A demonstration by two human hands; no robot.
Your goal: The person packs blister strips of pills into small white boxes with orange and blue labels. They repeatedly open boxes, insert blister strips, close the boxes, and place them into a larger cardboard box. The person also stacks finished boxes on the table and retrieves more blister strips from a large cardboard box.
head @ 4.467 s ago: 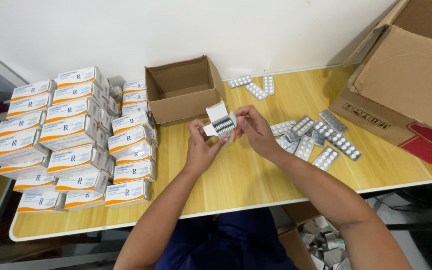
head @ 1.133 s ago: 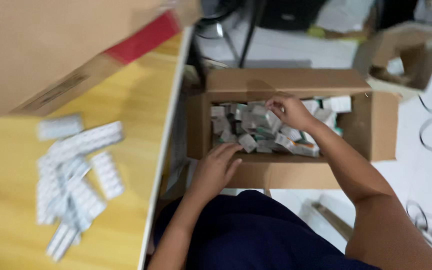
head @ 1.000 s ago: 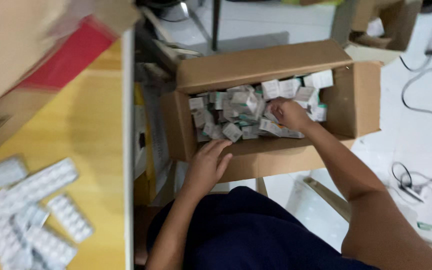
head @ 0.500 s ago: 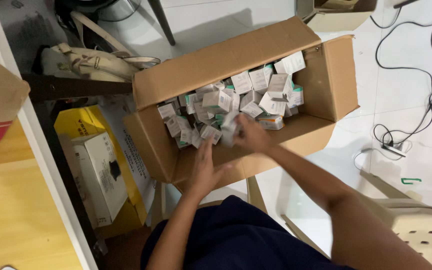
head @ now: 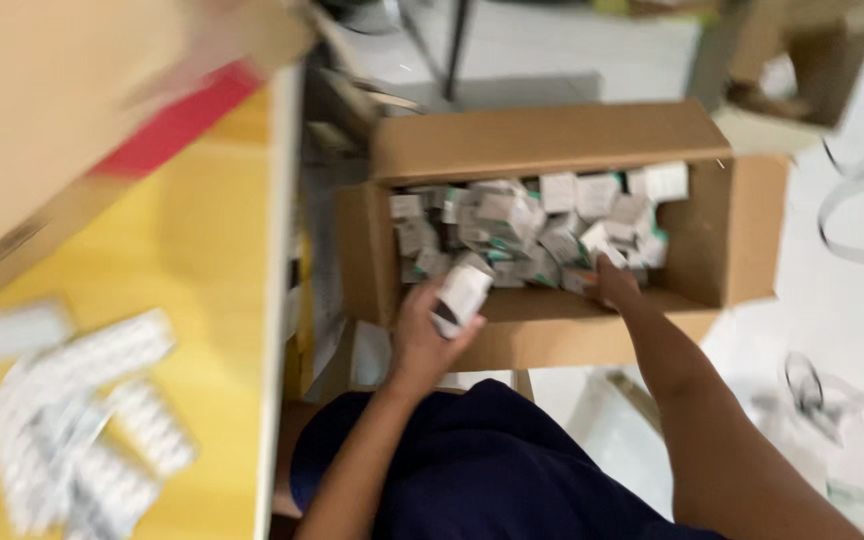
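Holding a small white carton (head: 462,293) in a closed grip, the left hand (head: 432,335) sits at the near wall of an open cardboard box (head: 542,140) on the floor, the carton tilted with one end toward seven o'clock; the fingers wrap around the carton's lower half. At three o'clock from it the right hand (head: 614,285) reaches over the same near wall into the heap of small white-and-green cartons (head: 542,225) filling the box; its fingertips touch the cartons at the heap's near edge, but blur hides whether they are apart or closed on one. The box stands just beside the edge of a yellow wooden table (head: 202,260), at three o'clock from it; loose silver blister strips (head: 82,410) lie scattered on the tabletop toward eight o'clock; a large brown carton with a red panel (head: 72,110) fills the table's far end toward eleven o'clock. The whole view is motion-blurred.
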